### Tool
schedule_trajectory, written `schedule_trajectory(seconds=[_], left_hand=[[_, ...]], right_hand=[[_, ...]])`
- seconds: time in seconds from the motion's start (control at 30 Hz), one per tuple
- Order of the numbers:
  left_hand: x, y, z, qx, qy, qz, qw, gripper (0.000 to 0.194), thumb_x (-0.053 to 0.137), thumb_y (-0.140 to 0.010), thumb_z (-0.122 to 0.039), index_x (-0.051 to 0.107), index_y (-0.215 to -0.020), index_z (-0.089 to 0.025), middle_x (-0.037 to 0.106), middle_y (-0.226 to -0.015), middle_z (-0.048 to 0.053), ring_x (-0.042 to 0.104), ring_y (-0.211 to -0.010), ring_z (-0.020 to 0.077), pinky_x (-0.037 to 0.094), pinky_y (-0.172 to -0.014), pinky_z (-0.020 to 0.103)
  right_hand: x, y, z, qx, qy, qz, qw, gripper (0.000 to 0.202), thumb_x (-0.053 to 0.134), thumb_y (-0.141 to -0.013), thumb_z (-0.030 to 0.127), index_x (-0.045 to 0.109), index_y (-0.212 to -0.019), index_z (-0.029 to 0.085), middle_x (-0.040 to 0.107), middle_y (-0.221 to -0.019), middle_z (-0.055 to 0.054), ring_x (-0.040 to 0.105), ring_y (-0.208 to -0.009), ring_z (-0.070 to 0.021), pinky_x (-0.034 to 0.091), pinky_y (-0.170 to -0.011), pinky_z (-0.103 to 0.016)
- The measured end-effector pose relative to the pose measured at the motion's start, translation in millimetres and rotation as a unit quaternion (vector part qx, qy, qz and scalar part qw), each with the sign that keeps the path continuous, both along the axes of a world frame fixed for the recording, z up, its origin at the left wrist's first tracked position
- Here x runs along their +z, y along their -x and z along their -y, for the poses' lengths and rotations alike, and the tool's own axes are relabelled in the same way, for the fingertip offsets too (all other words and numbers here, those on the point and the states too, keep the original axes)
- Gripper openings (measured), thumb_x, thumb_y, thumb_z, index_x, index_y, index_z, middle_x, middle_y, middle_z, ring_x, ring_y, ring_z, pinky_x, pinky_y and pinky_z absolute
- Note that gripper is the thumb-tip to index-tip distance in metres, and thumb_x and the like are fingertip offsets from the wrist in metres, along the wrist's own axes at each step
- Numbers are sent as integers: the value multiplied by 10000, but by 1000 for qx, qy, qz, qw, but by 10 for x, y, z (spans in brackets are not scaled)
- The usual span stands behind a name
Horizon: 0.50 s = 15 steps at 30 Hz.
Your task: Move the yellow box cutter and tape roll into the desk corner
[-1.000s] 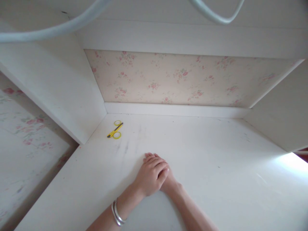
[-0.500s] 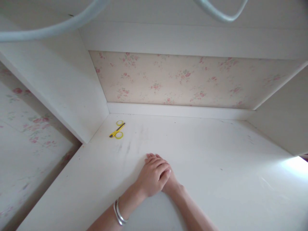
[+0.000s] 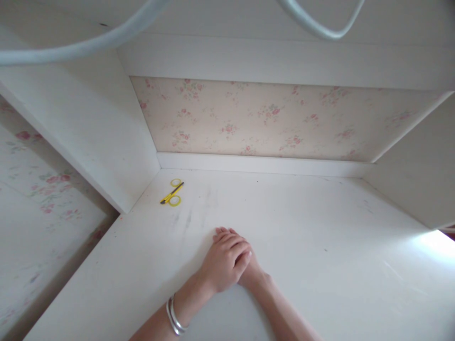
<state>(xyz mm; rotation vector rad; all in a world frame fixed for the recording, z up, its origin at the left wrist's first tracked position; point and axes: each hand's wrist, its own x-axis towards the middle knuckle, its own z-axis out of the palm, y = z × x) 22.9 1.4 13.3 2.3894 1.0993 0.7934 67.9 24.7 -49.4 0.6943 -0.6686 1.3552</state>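
My left hand (image 3: pixel 224 261) lies over the back of my right hand (image 3: pixel 253 271), its fingers closed across it. Under it, my right hand rests flat on the white desktop (image 3: pixel 291 227); only its fingertips and the part near the wrist show, and no object is seen in it. Two silver bangles (image 3: pixel 174 318) circle my left wrist. Farther back on the left lie a yellow and dark utility knife (image 3: pixel 172 193) and two yellow-rimmed rings of tape, one ring (image 3: pixel 175 182) behind the knife and the other (image 3: pixel 175 201) in front, both apart from my hands.
White side panels stand at the left (image 3: pixel 88 128) and right (image 3: pixel 423 175) of the desktop. Floral wallpaper (image 3: pixel 245 118) covers the back wall above a white strip (image 3: pixel 263 163). Pale cables (image 3: pixel 85 49) hang across the top of the view.
The camera view has shifted very slightly. My hands keep the same stacked pose, and the knife and tape rings have not moved on the desktop.
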Motion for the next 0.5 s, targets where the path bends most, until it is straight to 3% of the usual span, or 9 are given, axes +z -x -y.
schedule_trajectory(seconds=[0.1, 0.17, 0.23, 0.37, 0.4, 0.43, 0.47, 0.5], left_hand=[[2, -5, -5, 3, -3, 1, 1000, 205, 455, -863, -208, 613, -991, -236, 635, -1002, 9, 512, -986, 179, 334, -960, 375], [11, -6, -5, 3, -4, -1, 1000, 207, 456, -861, -205, 615, -990, -236, 637, -996, 10, 514, -981, 179, 340, -952, 374], [21, -6, -4, 3, -5, -1, 1000, 207, 453, -863, -204, 615, -987, -235, 639, -989, 11, 517, -975, 178, 344, -948, 372], [23, -4, -1, 3, -8, 2, 1000, 204, 452, -863, -206, 615, -981, -235, 639, -991, 12, 521, -976, 177, 347, -950, 371], [19, -4, 0, 4, -9, 2, 1000, 205, 453, -861, -205, 614, -984, -235, 639, -993, 12, 522, -977, 178, 347, -951, 372], [15, -4, 0, 5, -9, 2, 1000, 206, 455, -859, -204, 614, -987, -236, 639, -993, 13, 523, -977, 179, 347, -952, 374], [11, -4, 0, 6, -10, 2, 1000, 208, 456, -858, -204, 613, -990, -235, 639, -992, 14, 524, -975, 180, 348, -951, 376], [8, -5, 0, 6, -11, 2, 1000, 210, 455, -858, -203, 614, -992, -234, 640, -990, 17, 525, -973, 182, 349, -950, 378]], right_hand=[[145, 79, -89, 86, -167, -67, 980, 270, 389, -864, 373, 647, -923, 324, 617, -1048, 6, 447, -1218, -222, 355, -1009, -415], [219, 108, -141, 156, -293, -127, 934, 266, 410, -854, 413, 654, -885, 313, 631, -996, -3, 464, -1200, -237, 365, -987, -432], [266, 138, -177, 227, -409, -221, 856, 285, 406, -856, 435, 656, -867, 299, 634, -973, -5, 467, -1195, -237, 365, -975, -430], [297, 235, -215, 355, -560, -406, 628, 316, 378, -878, 421, 655, -855, 271, 634, -973, -3, 453, -1207, -224, 360, -961, -410], [293, 267, -220, 372, -575, -430, 587, 321, 368, -886, 407, 654, -856, 265, 633, -977, -1, 445, -1214, -218, 358, -960, -402], [282, 297, -223, 384, -580, -444, 565, 324, 357, -892, 389, 653, -861, 261, 632, -982, 1, 433, -1224, -211, 355, -961, -392], [263, 323, -221, 391, -573, -448, 564, 324, 348, -898, 367, 652, -870, 259, 631, -989, 6, 417, -1238, -202, 351, -964, -379], [233, 340, -210, 391, -551, -445, 588, 321, 338, -902, 342, 648, -886, 262, 629, -1002, 13, 395, -1254, -190, 346, -971, -364]])
